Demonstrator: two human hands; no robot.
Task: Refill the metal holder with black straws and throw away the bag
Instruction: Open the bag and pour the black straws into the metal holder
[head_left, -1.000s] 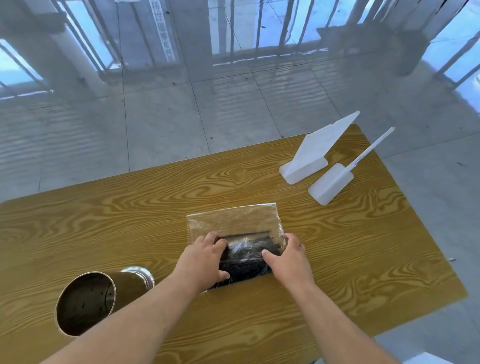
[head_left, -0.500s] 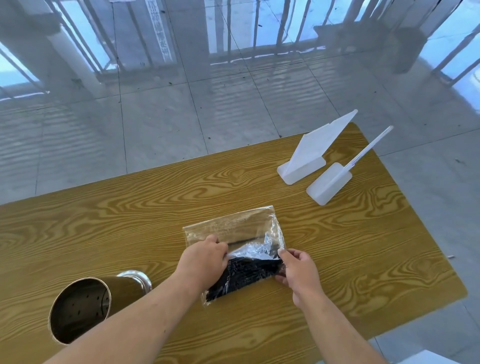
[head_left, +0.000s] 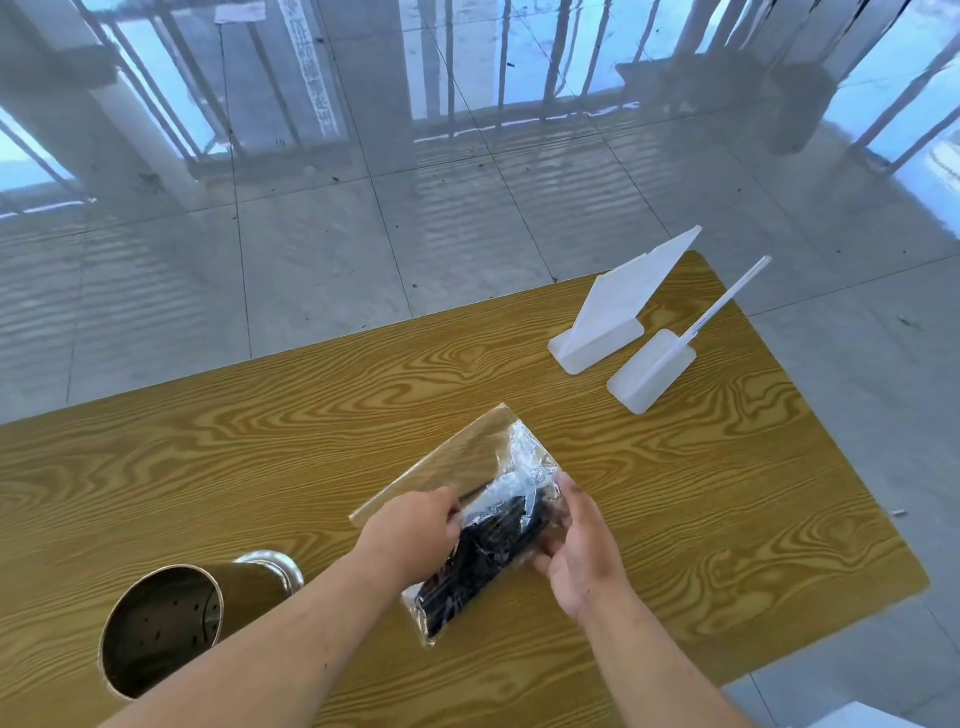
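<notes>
A clear plastic bag holding a bundle of black straws is lifted at a slant over the wooden table. My left hand grips the bag's left side, fingers curled into the plastic. My right hand holds the bag's right side from below, thumb on top. The metal holder, a perforated steel cylinder, stands at the near left with its open mouth toward me, partly behind my left forearm. Nothing shows inside it.
Two white plastic sign stands sit at the table's far right corner. Glossy tiled floor lies beyond the far edge and to the right. A white object corner shows at bottom right.
The bag has come up off the table and turned diagonal. My right hand moved from on top of the bag to under its right side; the left hand shifted its grip.
</notes>
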